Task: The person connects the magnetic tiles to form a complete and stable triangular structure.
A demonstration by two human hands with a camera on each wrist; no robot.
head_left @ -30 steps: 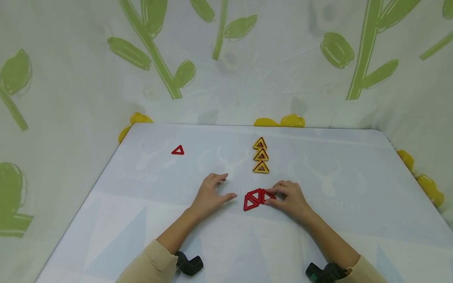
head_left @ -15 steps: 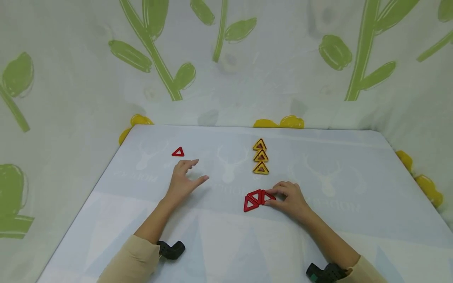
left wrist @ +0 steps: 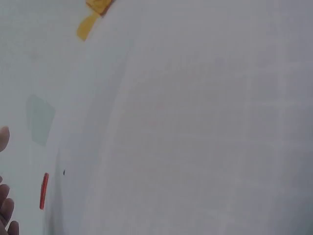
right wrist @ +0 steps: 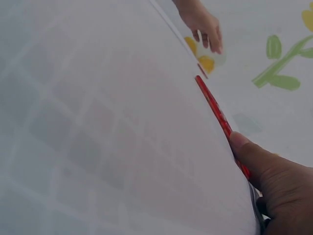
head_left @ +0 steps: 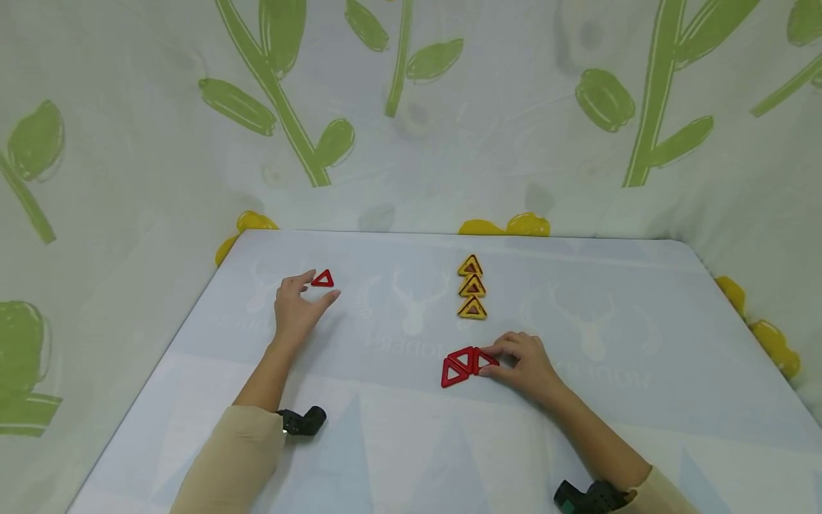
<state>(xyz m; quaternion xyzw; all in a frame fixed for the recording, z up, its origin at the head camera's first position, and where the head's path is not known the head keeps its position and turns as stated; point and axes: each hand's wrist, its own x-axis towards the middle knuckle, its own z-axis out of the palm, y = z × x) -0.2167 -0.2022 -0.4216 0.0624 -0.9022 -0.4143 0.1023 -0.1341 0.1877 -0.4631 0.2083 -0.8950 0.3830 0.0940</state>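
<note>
My left hand (head_left: 294,308) reaches to a lone red triangle tile (head_left: 323,282) at the far left of the table. Its thumb and fingers are spread apart, with the tile lying between and just beyond their tips; whether an index fingertip touches it I cannot tell. In the left wrist view, the lone red tile (left wrist: 44,191) shows edge-on beside the fingers. With thumb and fingers, my right hand (head_left: 525,365) pinches the rightmost red triangle tile (head_left: 479,363) of three lying flat edge to edge. The two others, a middle tile (head_left: 458,353) and a left tile (head_left: 444,380), adjoin it.
Three yellow triangle tiles (head_left: 472,308) with dark centres stand in a column behind the red group. The pale patterned table (head_left: 398,428) ends at a back edge by a leaf-printed cloth wall (head_left: 488,143). Black wrist cameras (head_left: 305,422) are strapped to both forearms.
My left hand has moved left and away from the red group, over to the lone red tile. My right hand stays on its tile, and the tiles lie as before.
</note>
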